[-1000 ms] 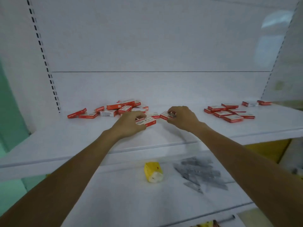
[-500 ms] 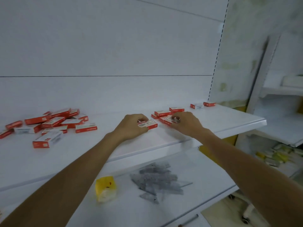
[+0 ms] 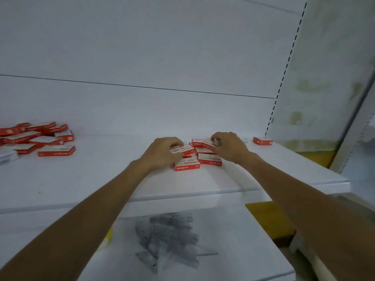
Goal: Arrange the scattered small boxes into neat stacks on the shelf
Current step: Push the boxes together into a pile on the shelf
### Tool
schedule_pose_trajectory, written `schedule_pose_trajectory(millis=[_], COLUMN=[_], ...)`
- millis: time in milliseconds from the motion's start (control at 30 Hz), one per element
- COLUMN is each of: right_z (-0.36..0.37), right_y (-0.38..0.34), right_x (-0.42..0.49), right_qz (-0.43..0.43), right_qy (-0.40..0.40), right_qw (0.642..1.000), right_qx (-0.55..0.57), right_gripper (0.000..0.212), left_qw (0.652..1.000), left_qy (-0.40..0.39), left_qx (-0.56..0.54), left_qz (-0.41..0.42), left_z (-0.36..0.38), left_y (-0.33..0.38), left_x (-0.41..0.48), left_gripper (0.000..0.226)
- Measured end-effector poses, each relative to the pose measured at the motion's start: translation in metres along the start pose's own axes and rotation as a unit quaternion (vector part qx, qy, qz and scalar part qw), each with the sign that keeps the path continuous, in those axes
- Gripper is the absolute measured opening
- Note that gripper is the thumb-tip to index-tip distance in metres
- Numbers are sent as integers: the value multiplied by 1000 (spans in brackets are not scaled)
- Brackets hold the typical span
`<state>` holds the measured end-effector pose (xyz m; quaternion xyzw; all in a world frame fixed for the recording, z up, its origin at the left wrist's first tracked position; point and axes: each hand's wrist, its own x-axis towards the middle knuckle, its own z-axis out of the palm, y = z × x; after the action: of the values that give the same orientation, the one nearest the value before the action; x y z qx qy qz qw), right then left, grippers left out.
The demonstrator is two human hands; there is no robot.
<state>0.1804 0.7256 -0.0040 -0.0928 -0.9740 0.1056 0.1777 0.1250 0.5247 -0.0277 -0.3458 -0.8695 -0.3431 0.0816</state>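
Note:
Small red-and-white boxes lie on a white shelf (image 3: 263, 179). My left hand (image 3: 162, 152) grips one box (image 3: 181, 149) just above a box lying flat (image 3: 187, 164) near the shelf front. My right hand (image 3: 230, 148) grips another box (image 3: 209, 143) over a cluster of several boxes (image 3: 209, 159) on the right. A loose heap of several boxes (image 3: 36, 138) lies at the far left. One single box (image 3: 262, 141) sits at the back right by the upright.
A lower shelf (image 3: 233, 230) holds a pile of grey transparent packets (image 3: 170, 236) and a yellow item (image 3: 108, 236), mostly hidden behind my left arm. A perforated upright (image 3: 284, 78) bounds the shelf on the right, where the shelf ends.
The view swung right, so the left heap slid toward the frame's edge. Both hands carried their boxes over to the right cluster and now hold them above it.

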Motion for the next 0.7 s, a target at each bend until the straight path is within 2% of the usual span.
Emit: schedule_pose_trajectory(millis=[100,267,367,500,700], right_z=[8,23,20,19,39], right_y=[4,4,0,-21,-103], right_x=[14,27,31,38,42], right_qz=[-26,-55,-49,-95,-182], right_qy=[-7,-82,-40,16,51], right_qw=[999,995,998,995,977], right_qx=[21,6,11,24,94], right_gripper=[38,39,32,30,31], left_qw=[1000,997,996,995,985], left_qy=[13,-20,-9,23,79], left_qx=[18,72,77,75,96], left_qz=[-9,-34,-38,-57,-117], left_z=[4,11,8,-8,-59], left_y=[2,-3,-3,-10,-50], left_x=[8,12,11,1,-48], left_gripper=[33,37,36,30,23])
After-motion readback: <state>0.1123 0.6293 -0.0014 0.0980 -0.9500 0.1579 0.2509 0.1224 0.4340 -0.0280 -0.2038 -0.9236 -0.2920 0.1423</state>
